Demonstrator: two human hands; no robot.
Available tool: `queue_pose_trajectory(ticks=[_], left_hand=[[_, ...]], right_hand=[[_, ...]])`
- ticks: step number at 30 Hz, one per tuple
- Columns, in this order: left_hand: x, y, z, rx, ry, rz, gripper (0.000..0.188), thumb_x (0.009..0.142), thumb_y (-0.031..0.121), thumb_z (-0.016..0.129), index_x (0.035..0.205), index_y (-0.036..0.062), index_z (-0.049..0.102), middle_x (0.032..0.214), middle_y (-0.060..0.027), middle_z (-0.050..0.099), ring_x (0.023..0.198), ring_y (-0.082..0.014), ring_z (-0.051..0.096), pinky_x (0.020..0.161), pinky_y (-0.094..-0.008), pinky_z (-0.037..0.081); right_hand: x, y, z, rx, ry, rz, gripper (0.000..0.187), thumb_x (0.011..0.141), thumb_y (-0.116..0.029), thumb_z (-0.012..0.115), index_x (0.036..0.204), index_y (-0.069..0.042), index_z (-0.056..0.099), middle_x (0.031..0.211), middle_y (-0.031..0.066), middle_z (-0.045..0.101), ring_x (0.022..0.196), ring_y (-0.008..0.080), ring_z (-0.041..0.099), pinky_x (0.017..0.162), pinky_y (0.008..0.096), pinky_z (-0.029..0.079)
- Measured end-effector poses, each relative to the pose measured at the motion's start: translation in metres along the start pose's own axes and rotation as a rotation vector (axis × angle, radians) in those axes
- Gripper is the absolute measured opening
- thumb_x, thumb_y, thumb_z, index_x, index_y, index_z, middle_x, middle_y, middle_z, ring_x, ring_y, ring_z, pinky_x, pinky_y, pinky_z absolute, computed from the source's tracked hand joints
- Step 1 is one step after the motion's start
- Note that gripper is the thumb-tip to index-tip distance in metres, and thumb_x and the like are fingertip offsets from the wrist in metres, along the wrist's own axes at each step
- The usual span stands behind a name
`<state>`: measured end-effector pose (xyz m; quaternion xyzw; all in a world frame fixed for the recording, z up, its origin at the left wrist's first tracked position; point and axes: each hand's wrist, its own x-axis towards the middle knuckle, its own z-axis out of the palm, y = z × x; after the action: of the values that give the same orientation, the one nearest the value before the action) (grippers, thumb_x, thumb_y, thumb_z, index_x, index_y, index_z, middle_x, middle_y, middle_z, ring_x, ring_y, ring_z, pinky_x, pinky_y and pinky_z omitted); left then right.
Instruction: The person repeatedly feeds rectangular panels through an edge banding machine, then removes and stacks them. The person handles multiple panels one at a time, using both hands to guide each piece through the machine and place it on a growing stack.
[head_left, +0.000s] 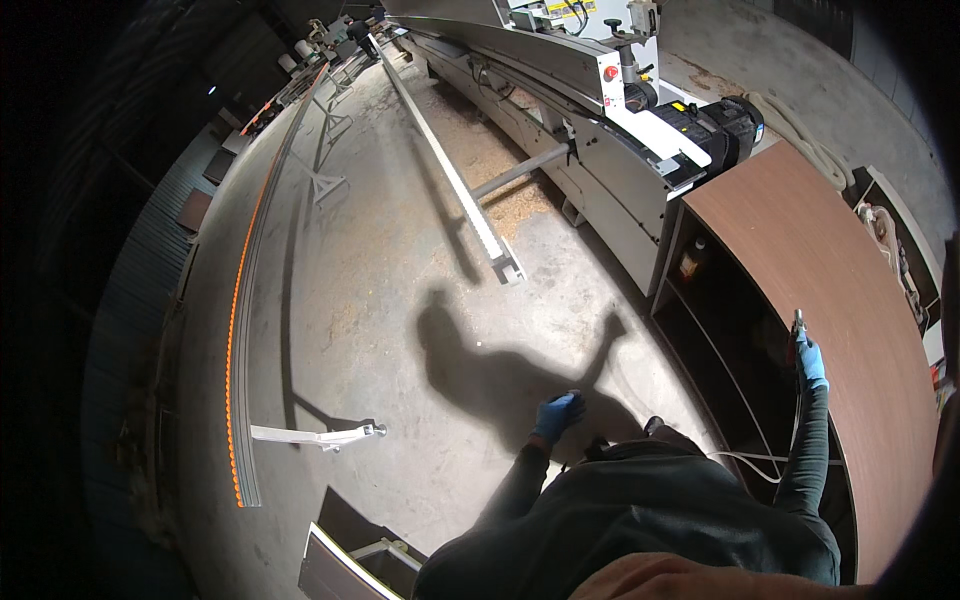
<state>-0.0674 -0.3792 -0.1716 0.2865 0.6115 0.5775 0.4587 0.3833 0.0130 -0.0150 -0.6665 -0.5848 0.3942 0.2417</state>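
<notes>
My right hand (812,366), in a blue glove, is wrapped round what looks like an air blow gun (799,324) with a silvery upper end. It is held above the brown wood-look top of a cabinet (850,300), near its left edge. A thin pale hose (745,458) loops between my body and the cabinet's dark open front. My left hand (558,416), also blue-gloved, hangs in front of my torso over the concrete floor. Its fingers are curled in, and nothing shows in them.
A long grey machine (620,190) with a black motor (715,130) stands beyond the cabinet. Left of it run a metal rail (440,155) and a roller track (240,350) with orange rollers on a leg (320,436). A bottle (692,258) stands inside the cabinet. Sawdust (520,200) lies by the machine.
</notes>
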Motion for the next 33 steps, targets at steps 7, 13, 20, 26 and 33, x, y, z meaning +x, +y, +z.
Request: queue_pose_trajectory(ticks=[7,13,20,26,33], left_hand=[[-0.010,-0.020,0.014,-0.092,0.069,-0.153,0.039,0.101,0.030,0.050,0.123,0.0002,0.064,0.109,-0.0156,0.072,0.095,-0.0308,0.071,0.078,-0.0415,0.058],[-0.003,0.001,0.056,-0.263,0.127,-0.216,0.031,0.098,0.025,0.058,0.116,0.0009,0.066,0.109,-0.0151,0.071,0.091,-0.0302,0.072,0.076,-0.0406,0.058],[0.024,0.002,0.082,0.056,0.071,0.015,0.027,0.095,0.024,0.063,0.110,0.0014,0.068,0.103,-0.0149,0.073,0.091,-0.0300,0.072,0.074,-0.0398,0.059],[0.026,0.020,0.081,0.779,-0.120,0.186,0.033,0.094,0.025,0.064,0.118,0.0020,0.067,0.108,-0.0155,0.072,0.098,-0.0324,0.071,0.080,-0.0401,0.059],[0.067,0.036,0.082,0.683,-0.253,0.039,0.037,0.095,0.019,0.061,0.124,-0.0046,0.063,0.115,-0.0198,0.069,0.100,-0.0324,0.070,0.084,-0.0419,0.060]], right_hand=[[0.031,-0.026,-0.010,0.369,-0.122,0.014,0.055,0.100,-0.058,0.049,0.074,-0.011,0.059,0.056,-0.0036,0.040,0.050,0.0097,0.043,0.050,0.0293,0.035],[0.047,-0.036,-0.014,0.732,-0.239,0.106,0.044,0.096,-0.058,0.058,0.085,-0.016,0.056,0.065,-0.0016,0.045,0.055,0.0136,0.048,0.053,0.0284,0.045],[0.037,-0.035,-0.020,1.050,-0.712,0.322,0.051,0.101,-0.062,0.042,0.110,-0.014,0.057,0.082,0.0140,0.063,0.063,0.0257,0.060,0.056,0.0333,0.053],[0.038,-0.046,-0.023,0.846,-0.699,0.334,0.046,0.104,-0.053,0.043,0.131,-0.016,0.050,0.091,0.0217,0.066,0.068,0.0266,0.064,0.051,0.0285,0.052],[0.032,-0.064,-0.018,0.949,-0.638,0.276,0.051,0.107,-0.052,0.033,0.153,-0.029,0.035,0.104,0.0284,0.062,0.072,0.0294,0.064,0.052,0.0282,0.050]])
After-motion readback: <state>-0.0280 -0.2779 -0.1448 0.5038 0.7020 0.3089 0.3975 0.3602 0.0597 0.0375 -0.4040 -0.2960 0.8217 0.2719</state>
